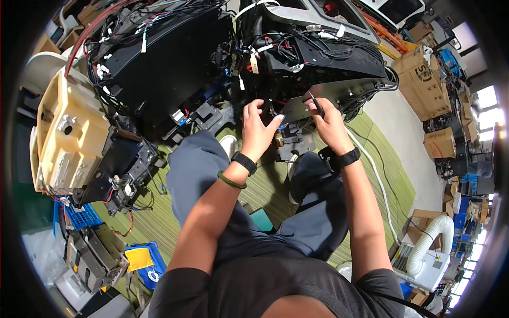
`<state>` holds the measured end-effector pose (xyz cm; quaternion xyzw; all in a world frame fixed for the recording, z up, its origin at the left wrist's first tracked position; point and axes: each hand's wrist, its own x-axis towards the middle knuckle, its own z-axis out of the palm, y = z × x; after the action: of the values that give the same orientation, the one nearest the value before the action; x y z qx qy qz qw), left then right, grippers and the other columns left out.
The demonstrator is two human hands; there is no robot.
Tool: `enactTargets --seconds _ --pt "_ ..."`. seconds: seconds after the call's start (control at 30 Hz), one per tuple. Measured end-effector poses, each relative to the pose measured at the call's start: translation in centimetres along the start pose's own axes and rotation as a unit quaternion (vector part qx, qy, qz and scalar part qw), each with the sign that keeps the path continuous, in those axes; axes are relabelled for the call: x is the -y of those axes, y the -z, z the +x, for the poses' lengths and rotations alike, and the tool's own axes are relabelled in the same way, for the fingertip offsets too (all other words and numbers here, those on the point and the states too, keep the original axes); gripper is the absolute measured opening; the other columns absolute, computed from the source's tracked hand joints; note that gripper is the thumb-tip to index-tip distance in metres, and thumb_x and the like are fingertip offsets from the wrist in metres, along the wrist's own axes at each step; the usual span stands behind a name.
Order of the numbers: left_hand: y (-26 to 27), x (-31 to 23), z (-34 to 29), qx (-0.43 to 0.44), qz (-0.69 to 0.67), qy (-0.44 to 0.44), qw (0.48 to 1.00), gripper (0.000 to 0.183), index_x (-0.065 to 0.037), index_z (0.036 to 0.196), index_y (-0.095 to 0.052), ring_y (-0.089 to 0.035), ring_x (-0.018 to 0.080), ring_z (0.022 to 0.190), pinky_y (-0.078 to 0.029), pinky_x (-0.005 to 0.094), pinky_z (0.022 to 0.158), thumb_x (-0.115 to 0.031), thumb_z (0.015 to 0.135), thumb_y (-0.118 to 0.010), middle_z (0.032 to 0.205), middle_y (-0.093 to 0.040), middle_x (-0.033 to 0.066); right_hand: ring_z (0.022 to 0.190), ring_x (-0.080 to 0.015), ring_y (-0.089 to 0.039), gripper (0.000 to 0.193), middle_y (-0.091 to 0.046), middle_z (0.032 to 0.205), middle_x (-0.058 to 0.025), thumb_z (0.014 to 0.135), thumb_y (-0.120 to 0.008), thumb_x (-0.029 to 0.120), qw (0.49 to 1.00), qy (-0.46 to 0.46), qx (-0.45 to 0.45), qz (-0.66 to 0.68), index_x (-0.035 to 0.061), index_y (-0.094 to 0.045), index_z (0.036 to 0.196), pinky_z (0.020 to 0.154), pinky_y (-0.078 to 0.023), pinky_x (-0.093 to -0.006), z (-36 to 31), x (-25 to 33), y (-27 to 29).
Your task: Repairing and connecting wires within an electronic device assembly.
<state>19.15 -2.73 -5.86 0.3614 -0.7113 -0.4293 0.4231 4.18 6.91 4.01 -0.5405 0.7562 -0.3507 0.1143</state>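
My right hand (331, 128) is closed around a slim black-handled screwdriver (318, 107), its thin metal shaft pointing up and away from me. The shaft's tip lies over a grey metal plate (339, 93) on the lower front of a black machine housing (334, 59). Left of it, my left hand (255, 130) is held with thumb and fingers apart, close to the housing's dark lower edge. Nothing shows between those fingers; whether the fingertips touch the housing, I cannot tell. Below the two hands, a small bracket assembly (290, 142) sits on the floor.
Another black housing (164, 69) stands on the left, topped with loose wiring. A cream plastic tank (69, 132) is at far left. Cardboard boxes (421, 85) and a portable unit with a white hose (436, 241) line the right. A white cable (375, 172) crosses the green mat (395, 172).
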Motion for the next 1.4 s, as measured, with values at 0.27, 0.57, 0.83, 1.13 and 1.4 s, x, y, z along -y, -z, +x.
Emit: enactTargets --seconds 0.27,0.57,0.83,1.13,1.4 --pt "-0.7 0.6 0.5 0.017 -0.053 0.038 0.998 0.058 -0.001 0.121 -0.044 -0.056 0.0266 0.096 -0.048 0.0355 0.084 -0.020 0.075 -0.075 0.114 -0.052 0.0156 0.094 -0.0324 -0.055 0.021 -0.058 0.093 -0.0143 0.077 -0.060 0.006 0.985 0.089 0.057 -0.139 0.0026 -0.060 0.097 0.082 -0.043 -0.0399 0.0 -1.4 -3.2" --pt "-0.1 1.5 1.2 0.126 -0.237 0.116 0.956 0.057 -0.003 0.125 -0.040 -0.052 0.0122 0.096 -0.046 0.0255 0.083 -0.003 0.078 -0.071 0.105 -0.053 0.0068 0.090 -0.0332 -0.051 0.021 -0.056 0.089 -0.0130 0.071 -0.058 -0.003 0.992 0.078 -0.030 -0.097 0.0029 -0.059 0.091 0.080 -0.042 -0.0416 0.6 -2.4 -5.9" --pt "0.2 3.7 1.3 0.088 -0.302 0.140 0.939 0.041 -0.001 0.117 -0.047 -0.054 0.0151 0.103 -0.046 0.0257 0.087 0.004 0.080 -0.066 0.109 -0.052 0.0078 0.089 -0.0338 -0.049 0.020 -0.055 0.089 -0.0135 0.073 -0.057 -0.003 0.992 0.097 -0.032 -0.080 0.0026 -0.058 0.092 0.080 -0.041 -0.0417 1.7 -3.0 -6.4" --pt "-0.4 3.5 2.1 0.018 -0.171 0.101 0.980 0.012 0.000 0.101 -0.057 -0.058 0.0062 0.080 -0.047 0.0204 0.073 -0.001 0.088 -0.057 0.087 -0.061 0.0022 0.084 -0.0359 -0.054 0.018 -0.054 0.090 -0.0127 0.079 -0.063 0.010 0.992 0.083 -0.023 -0.093 0.0025 -0.056 0.094 0.075 -0.045 -0.0417 2.2 -3.3 -6.9" --pt "-0.4 2.8 2.7 -0.001 -0.246 0.153 0.957 0.013 0.002 0.101 -0.061 -0.061 0.0092 0.081 -0.049 0.0229 0.073 -0.002 0.089 -0.057 0.090 -0.064 0.0060 0.071 -0.0367 -0.055 0.069 -0.045 0.092 -0.0175 0.066 -0.076 0.050 0.978 0.026 -0.091 -0.184 -0.0023 -0.043 0.096 0.055 -0.049 -0.0421 2.0 -1.4 -10.1"
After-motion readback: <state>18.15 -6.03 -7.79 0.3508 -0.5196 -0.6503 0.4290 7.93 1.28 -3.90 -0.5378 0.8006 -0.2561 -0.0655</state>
